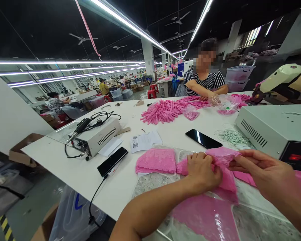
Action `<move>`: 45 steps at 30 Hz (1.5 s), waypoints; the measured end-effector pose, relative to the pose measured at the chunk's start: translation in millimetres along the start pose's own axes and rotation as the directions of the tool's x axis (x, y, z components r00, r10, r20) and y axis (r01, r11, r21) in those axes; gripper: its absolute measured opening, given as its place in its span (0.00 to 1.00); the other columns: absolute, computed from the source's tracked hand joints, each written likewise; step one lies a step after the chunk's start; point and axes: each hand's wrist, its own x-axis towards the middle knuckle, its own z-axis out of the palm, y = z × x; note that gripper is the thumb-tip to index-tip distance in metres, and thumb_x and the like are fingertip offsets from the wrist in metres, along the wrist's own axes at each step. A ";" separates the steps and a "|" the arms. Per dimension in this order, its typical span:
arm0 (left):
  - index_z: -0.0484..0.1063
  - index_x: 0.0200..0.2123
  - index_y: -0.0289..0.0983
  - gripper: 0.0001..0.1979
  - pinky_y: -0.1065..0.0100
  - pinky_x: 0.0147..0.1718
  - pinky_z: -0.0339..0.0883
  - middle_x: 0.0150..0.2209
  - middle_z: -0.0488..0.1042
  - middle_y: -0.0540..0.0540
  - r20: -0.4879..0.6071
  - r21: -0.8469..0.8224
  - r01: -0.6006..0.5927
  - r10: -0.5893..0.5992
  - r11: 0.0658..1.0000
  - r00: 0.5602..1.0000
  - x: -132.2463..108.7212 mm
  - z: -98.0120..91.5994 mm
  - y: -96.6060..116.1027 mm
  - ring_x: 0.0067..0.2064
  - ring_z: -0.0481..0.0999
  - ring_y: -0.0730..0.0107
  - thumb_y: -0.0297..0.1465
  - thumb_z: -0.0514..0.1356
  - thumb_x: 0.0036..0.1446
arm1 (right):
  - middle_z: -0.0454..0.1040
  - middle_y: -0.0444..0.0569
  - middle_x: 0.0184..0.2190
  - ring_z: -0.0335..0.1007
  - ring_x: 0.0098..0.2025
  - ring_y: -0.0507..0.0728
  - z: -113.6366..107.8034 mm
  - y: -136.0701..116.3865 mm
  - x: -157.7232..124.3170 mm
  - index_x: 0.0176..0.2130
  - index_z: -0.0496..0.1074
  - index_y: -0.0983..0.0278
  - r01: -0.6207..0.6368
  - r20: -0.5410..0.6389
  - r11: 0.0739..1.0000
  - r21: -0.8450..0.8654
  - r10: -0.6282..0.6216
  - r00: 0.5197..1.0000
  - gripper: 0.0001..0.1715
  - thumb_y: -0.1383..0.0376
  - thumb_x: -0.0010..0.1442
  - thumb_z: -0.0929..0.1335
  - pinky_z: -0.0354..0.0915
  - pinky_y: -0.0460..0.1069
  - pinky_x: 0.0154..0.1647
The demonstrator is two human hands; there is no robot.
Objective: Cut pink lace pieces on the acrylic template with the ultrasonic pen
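My left hand [203,170] is closed over a piece of pink lace fabric [222,155], pressing it down near the table's front. At the fabric's right end, my right hand [263,174] pinches the scalloped edge between thumb and fingers, slightly raised. A folded stack of pink lace [156,160] lies left of my left hand. Beneath both hands is more pink cloth, partly covered by my arm. Under that spread clear plastic panels and a smooth pink sheet [205,217].
Two black phones [112,161] [203,138] lie on the white table. A grey device box [97,137] with a cable stands left, a larger one [276,127] right. Across the table a person in a striped shirt [203,82] handles a plastic bag beside pink strips [163,110].
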 end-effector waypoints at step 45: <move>0.74 0.48 0.39 0.17 0.55 0.55 0.62 0.54 0.71 0.43 0.244 -0.128 -0.607 0.618 0.785 0.748 59.4 44.3 44.1 0.56 0.69 0.57 0.33 0.66 0.54 | 0.74 0.48 0.40 0.72 0.39 0.55 -111.6 79.7 -15.4 0.42 0.71 0.65 0.274 0.188 0.327 -0.904 -0.272 0.944 0.09 0.61 0.65 0.66 0.71 0.54 0.40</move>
